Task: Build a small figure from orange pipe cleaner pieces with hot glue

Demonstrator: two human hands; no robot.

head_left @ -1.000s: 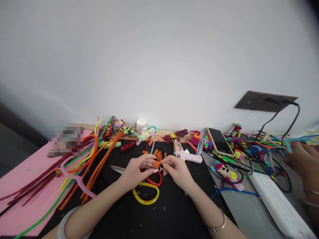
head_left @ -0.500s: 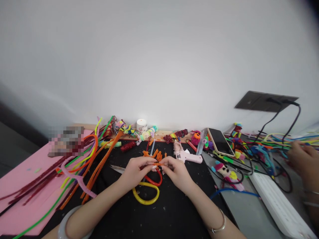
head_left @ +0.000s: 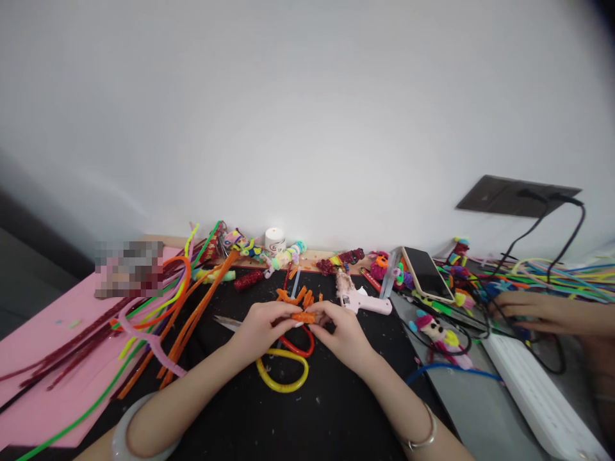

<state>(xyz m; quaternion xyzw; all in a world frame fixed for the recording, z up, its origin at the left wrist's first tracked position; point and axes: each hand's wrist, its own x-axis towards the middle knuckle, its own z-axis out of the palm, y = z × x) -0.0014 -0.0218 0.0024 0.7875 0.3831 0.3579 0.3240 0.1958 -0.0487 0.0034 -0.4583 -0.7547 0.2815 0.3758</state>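
Between my fingertips is a short orange pipe cleaner piece (head_left: 305, 317), pinched from both sides. My left hand (head_left: 265, 328) grips its left end, and my right hand (head_left: 339, 330) grips its right end, partly hiding it. Just beyond my fingers lie several cut orange pipe cleaner pieces (head_left: 288, 297). Under and in front of my hands rest scissors with one yellow and one red handle (head_left: 283, 388); their blade tip shows left of my left hand. A pale pink glue gun (head_left: 366, 301) lies behind my right hand.
Long pipe cleaners (head_left: 185, 339) spread over a pink sheet (head_left: 57, 384) at left. Finished pipe cleaner figures (head_left: 439, 333), a phone (head_left: 426, 274), a white power strip (head_left: 538, 397) and cables are at right. A paper cup (head_left: 275, 241) stands by the wall. Another person's hand (head_left: 542, 312) reaches in from the right.
More of the orange piece shows between my fingers, which have shifted around it. The other person's hand has moved left over the things at right.
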